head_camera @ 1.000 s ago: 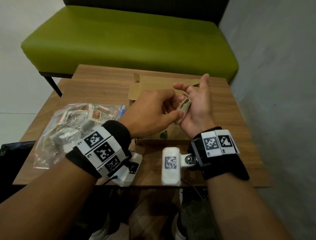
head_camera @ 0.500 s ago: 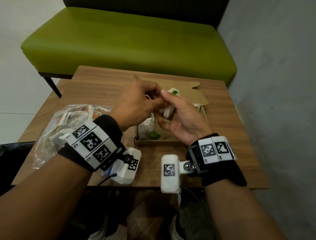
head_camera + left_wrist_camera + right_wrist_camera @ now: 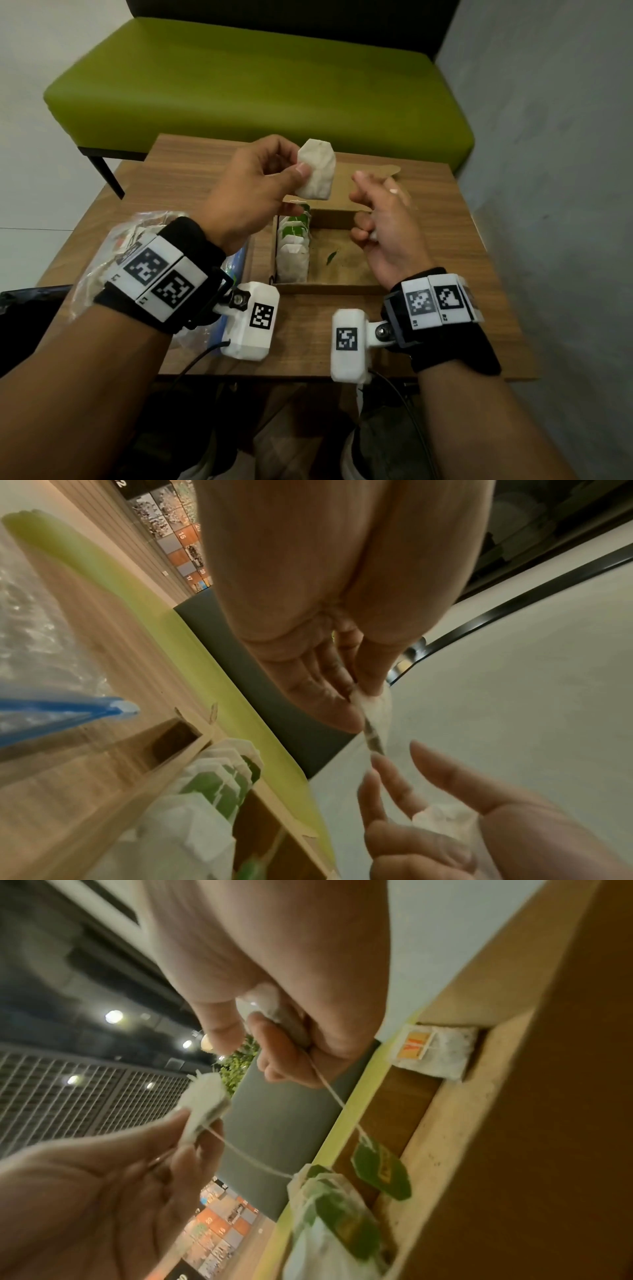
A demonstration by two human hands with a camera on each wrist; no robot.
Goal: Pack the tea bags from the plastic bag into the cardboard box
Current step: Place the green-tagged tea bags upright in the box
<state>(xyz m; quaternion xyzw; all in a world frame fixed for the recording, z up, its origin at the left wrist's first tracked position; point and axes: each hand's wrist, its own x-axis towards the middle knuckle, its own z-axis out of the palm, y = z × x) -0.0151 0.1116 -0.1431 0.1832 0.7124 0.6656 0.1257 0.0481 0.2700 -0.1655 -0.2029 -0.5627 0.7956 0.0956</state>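
Observation:
My left hand (image 3: pixel 294 164) pinches a white tea bag (image 3: pixel 317 171) between thumb and fingers, held upright above the far left of the open cardboard box (image 3: pixel 329 288). My right hand (image 3: pixel 363 219) hovers over the box's right side, and its lower fingers curl round a second tea bag (image 3: pixel 274 1012). That bag's string hangs down to a green tag (image 3: pixel 380 1172). A row of tea bags (image 3: pixel 293 250) with green tags stands along the box's left wall. The plastic bag (image 3: pixel 99 274) with more tea bags lies at the left, partly under my left wrist.
The box sits mid-table on a small wooden table (image 3: pixel 445 325). A green bench (image 3: pixel 257 78) stands behind it and a grey wall (image 3: pixel 548 171) at the right. One tea bag with an orange tag (image 3: pixel 431 1053) leans in a far corner of the box.
My hands were together over the box, working on the tea bags. They have drawn apart. The left has lifted one bag up and away, and the right keeps the other.

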